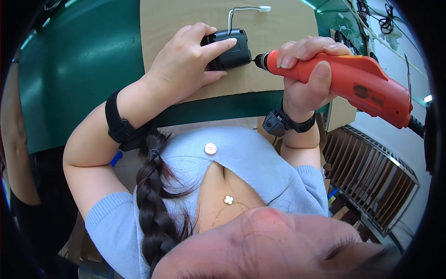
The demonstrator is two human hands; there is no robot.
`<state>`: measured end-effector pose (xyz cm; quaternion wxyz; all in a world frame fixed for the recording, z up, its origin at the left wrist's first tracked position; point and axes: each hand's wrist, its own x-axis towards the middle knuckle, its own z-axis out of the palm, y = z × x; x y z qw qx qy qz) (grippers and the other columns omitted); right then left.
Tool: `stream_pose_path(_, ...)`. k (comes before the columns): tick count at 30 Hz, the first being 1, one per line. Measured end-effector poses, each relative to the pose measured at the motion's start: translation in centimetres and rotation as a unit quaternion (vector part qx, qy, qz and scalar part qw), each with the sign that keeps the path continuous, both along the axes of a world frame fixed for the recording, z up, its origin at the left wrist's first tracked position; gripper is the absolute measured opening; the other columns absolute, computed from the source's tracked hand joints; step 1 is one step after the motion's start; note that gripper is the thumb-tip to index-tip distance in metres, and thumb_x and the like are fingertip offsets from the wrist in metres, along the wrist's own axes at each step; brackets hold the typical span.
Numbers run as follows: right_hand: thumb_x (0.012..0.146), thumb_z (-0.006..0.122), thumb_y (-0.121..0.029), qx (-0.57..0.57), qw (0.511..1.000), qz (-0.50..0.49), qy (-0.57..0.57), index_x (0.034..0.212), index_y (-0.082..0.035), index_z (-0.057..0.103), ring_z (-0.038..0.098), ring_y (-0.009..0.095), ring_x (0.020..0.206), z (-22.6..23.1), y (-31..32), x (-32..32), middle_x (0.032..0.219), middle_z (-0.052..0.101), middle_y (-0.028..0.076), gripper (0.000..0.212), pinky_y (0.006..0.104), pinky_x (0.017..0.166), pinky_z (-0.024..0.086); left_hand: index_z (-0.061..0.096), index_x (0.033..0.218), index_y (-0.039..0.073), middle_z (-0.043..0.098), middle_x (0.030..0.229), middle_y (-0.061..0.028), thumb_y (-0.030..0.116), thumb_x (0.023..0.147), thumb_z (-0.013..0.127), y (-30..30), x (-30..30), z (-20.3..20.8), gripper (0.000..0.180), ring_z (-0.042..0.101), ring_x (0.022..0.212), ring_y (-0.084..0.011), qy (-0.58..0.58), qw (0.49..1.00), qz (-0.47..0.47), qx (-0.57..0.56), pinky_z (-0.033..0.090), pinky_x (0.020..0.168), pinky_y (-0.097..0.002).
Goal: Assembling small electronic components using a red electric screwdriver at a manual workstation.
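My left hand (193,58) is closed around a small black plastic housing (232,53), thumb and fingers along its sides, pressing it against the cardboard. From the housing's far side comes a cable (236,13) with dark and white wires, ending in a white plug (265,9). In my right hand (309,65) is a red electric screwdriver (357,88), fingers wrapped round its body. It lies nearly level, its black nose pointing left. The thin bit (252,60) reaches the housing's right end near a corner; whether it sits in a screw is too small to tell.
A cardboard sheet (186,18) lies on the green table (93,51). The screwdriver's black cord (416,125) runs off right. Cables (388,21) hang at the far right, and a metal rack with upright panels (371,181) stands lower right. Another person's arm (16,125) shows at the left edge.
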<state>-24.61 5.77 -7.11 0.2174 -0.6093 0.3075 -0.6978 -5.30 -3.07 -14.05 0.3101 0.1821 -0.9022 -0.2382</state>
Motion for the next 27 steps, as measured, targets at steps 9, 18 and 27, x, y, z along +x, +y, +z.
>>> stream_pose_path(9,0.097,0.062,-0.023,0.052,0.997,0.016,0.063,0.118,-0.010,0.052,0.059,0.017,0.061,-0.4,0.2,0.6,0.087,0.062,0.010,0.026,0.0342,0.057,0.053,0.068,0.121,0.015,0.059,0.115,-0.0151,0.017,0.068,0.086,0.4,0.4,-0.7,0.055,0.059,0.108,-0.0342,0.006,1.000,-0.001,0.013,0.052,0.094,-0.0422)
stream_pose_path(18,0.098,0.063,-0.022,0.031,0.999,-0.008,0.018,0.118,-0.007,0.052,0.061,0.018,0.065,-0.4,0.0,0.1,0.088,0.062,0.011,0.027,0.0338,0.058,0.055,0.064,0.127,0.016,0.057,0.113,-0.0148,0.016,0.066,0.086,0.0,0.4,-0.3,0.065,0.058,0.105,-0.0341,-0.011,1.000,0.006,0.002,0.051,0.093,-0.0424)
stream_pose_path(27,0.095,0.069,-0.032,0.254,0.915,-0.225,0.221,0.118,-0.005,0.057,0.064,0.022,0.073,2.5,0.0,-6.4,0.093,0.064,0.012,0.037,0.0360,0.067,0.054,0.059,0.129,0.007,0.054,0.110,-0.0151,0.014,0.063,0.087,-1.3,-0.4,1.4,0.072,0.056,0.100,-0.0344,-0.026,0.999,-0.019,0.011,0.050,0.093,-0.0421)
